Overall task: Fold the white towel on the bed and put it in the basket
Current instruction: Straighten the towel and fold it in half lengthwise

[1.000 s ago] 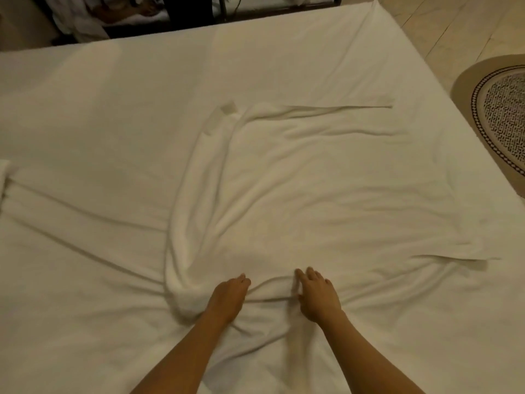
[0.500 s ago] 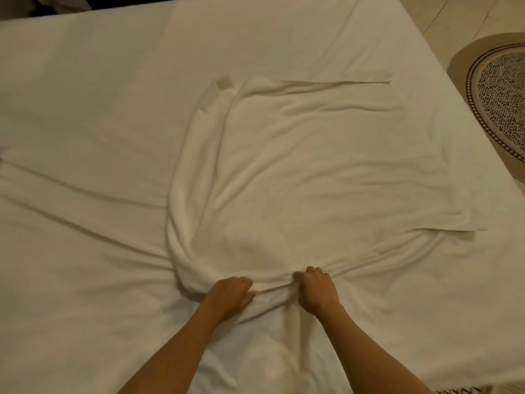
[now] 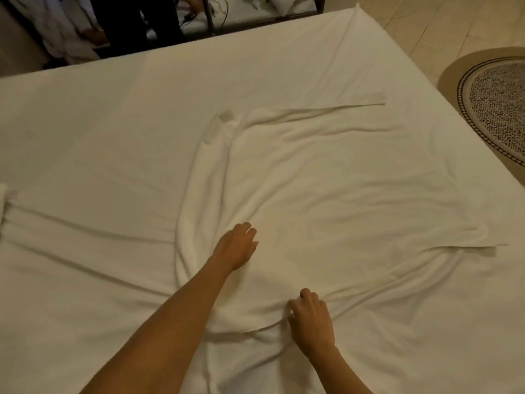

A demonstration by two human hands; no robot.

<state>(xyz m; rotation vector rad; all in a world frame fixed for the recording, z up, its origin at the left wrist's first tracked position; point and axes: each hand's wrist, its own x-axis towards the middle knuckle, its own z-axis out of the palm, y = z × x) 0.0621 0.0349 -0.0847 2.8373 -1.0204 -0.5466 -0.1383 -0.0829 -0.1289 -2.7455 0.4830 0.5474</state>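
The white towel [image 3: 335, 189] lies spread and rumpled on the bed [image 3: 99, 143], its left side rolled into a thick fold. My left hand [image 3: 235, 245] rests flat on the towel near that rolled side, fingers apart, holding nothing. My right hand [image 3: 311, 319] sits closer to me at the towel's near edge, fingers curled into a bunched pinch of the cloth. No basket is in view.
A round patterned rug [image 3: 494, 106] lies on the tiled floor [image 3: 420, 21] to the right of the bed. Beyond the far edge stand a dark frame and white bedding [image 3: 244, 9]. The sheet is creased on the left.
My left hand has let go of the near edge and moved forward onto the towel, opening flat. My right hand stays gripping the near edge. The view has tilted up.
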